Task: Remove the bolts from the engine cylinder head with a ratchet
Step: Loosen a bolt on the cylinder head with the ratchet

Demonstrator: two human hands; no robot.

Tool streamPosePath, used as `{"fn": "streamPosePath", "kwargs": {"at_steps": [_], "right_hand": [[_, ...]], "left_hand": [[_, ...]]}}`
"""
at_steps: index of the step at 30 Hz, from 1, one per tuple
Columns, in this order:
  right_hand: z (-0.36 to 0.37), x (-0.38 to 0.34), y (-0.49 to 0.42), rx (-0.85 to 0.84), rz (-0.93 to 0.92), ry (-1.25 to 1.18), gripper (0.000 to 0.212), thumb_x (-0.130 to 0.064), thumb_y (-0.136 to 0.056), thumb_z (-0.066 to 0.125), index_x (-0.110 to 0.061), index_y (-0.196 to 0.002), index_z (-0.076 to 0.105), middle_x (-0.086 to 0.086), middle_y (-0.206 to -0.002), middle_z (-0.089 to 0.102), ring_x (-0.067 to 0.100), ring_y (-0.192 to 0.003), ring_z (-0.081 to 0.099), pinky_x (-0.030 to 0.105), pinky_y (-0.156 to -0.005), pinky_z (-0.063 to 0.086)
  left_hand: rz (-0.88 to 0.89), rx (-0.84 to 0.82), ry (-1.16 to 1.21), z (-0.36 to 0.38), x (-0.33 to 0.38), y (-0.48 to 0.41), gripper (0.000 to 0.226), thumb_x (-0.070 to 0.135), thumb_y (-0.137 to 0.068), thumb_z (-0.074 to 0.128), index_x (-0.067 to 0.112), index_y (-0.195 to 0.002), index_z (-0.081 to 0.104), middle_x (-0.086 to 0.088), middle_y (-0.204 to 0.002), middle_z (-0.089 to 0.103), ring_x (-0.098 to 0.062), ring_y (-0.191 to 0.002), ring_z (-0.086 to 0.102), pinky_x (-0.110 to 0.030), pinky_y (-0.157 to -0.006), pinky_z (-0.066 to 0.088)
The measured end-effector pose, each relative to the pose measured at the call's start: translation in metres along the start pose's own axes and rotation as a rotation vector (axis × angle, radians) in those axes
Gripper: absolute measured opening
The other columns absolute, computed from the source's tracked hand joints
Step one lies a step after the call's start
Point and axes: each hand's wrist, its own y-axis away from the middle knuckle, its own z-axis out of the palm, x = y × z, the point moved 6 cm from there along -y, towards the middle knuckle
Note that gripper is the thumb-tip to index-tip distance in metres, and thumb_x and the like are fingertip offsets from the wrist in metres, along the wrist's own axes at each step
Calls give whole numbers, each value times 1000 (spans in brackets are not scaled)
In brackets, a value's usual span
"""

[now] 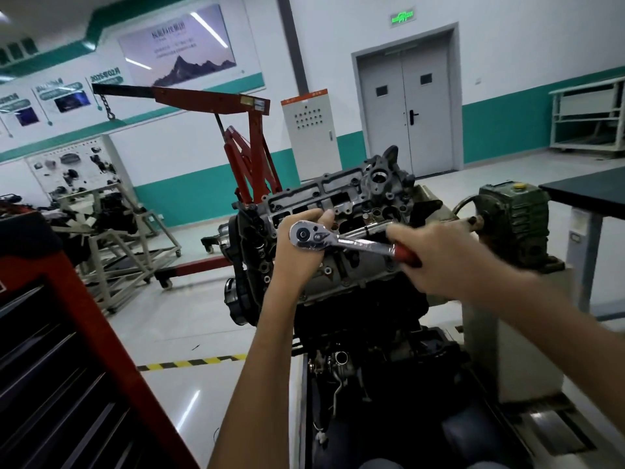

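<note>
over the cylinder head: both hands on the ratchet

at the tool itself, your right hand (436, 262) is wrapped round the red handle of the ratchet (355, 244), fingers curled tight on it. your left hand (297, 262) cups the chrome head from below, thumb up along its far side. both hands are gripping the ratchet. the head faces up toward you with its selector showing. whether a socket is fitted underneath, i cannot tell, because your left palm hides it.

the tool looks to be held just above the cylinder head (341, 194), not seated on it. that casting sits on top of the engine straight ahead of you, tilted slightly toward you. the small dark heads along its far rim (354, 180) look like bolts.

before you pull, check the selector is set to loosen. drop the socket square and fully down on one bolt. keep the left palm pressing on the ratchet head so it cannot rock off. pull the handle in a flat arc rather than lifting it.

your left forearm comes up from low centre, wrist bent back. your right arm reaches in from the right, nearly level. a red tool cabinet (67, 299) stands at your left, and a red engine crane (250, 130) stands behind the engine.
</note>
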Motion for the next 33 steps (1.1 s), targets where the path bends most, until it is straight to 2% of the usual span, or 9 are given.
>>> {"fn": "streamPosePath", "kwargs": {"at_steps": [3, 7, 12, 15, 19, 22, 24, 29, 33], "right_hand": [[44, -41, 35, -24, 175, -446, 16, -17, -81, 58, -22, -90, 46, 1, -63, 55, 18, -53, 57, 32, -51, 50], [85, -97, 46, 74, 280, -899, 29, -11, -81, 59, -26, -73, 36, -4, -54, 42, 8, -40, 40, 17, -41, 34], [61, -58, 35, -24, 155, -686, 19, -9, -77, 58, -22, -84, 46, 1, -59, 49, 15, -45, 46, 28, -46, 42], [20, -14, 8, -128, -30, -311, 28, -8, -80, 56, -31, -83, 41, -8, -59, 52, 6, -46, 53, 20, -44, 45], [-18, 17, -21, -21, -106, 78, 14, -11, -82, 56, -21, -92, 52, -14, -54, 46, -4, -49, 47, 10, -45, 32], [12, 8, 3, -64, 6, -131, 19, -7, -81, 56, -17, -96, 53, -13, -58, 46, -1, -47, 50, 14, -40, 42], [38, -17, 27, -25, 118, -378, 17, -11, -78, 60, -19, -88, 48, -8, -57, 48, 5, -44, 48, 12, -41, 36], [87, -92, 49, 95, 333, -984, 19, -11, -81, 62, -19, -79, 46, -3, -54, 43, 6, -40, 40, 21, -42, 40], [82, -89, 44, 32, 299, -954, 28, -7, -81, 57, -27, -73, 40, 1, -57, 44, 8, -39, 40, 24, -42, 41]], "left_hand": [[13, 111, 43, -2, -1, 2, 45, 4, -95, 55, 7, -51, 48, 13, -42, 35, 0, -40, 33, -10, -47, 25], [-11, 188, -20, 2, 1, -2, 42, 4, -95, 56, 5, -53, 49, 7, -46, 34, -2, -40, 34, -12, -47, 26], [4, 44, 8, -4, -3, -1, 44, 7, -95, 57, 4, -53, 46, 14, -46, 35, 0, -42, 34, -8, -48, 28], [-39, -101, -50, -6, -4, -6, 38, 14, -92, 63, 9, -55, 55, 12, -47, 44, -1, -48, 38, -15, -51, 31], [-11, -212, -113, 2, -2, -6, 34, 9, -92, 62, -7, -63, 54, -21, -59, 46, -14, -60, 41, -28, -57, 31], [2, -136, -80, 3, -3, -4, 45, 16, -95, 59, -16, -64, 51, -26, -55, 40, -16, -53, 34, -30, -54, 26], [26, -44, -80, 3, -1, -4, 44, 16, -95, 59, -17, -65, 54, -30, -55, 43, -18, -52, 34, -34, -52, 26], [16, 79, -101, 7, 3, -5, 36, 11, -94, 58, -13, -67, 61, -31, -63, 54, -17, -61, 45, -42, -57, 42], [-10, -1, -104, 6, -1, -4, 44, 9, -94, 58, 8, -51, 51, 3, -47, 44, -5, -50, 37, -25, -51, 30]]}}
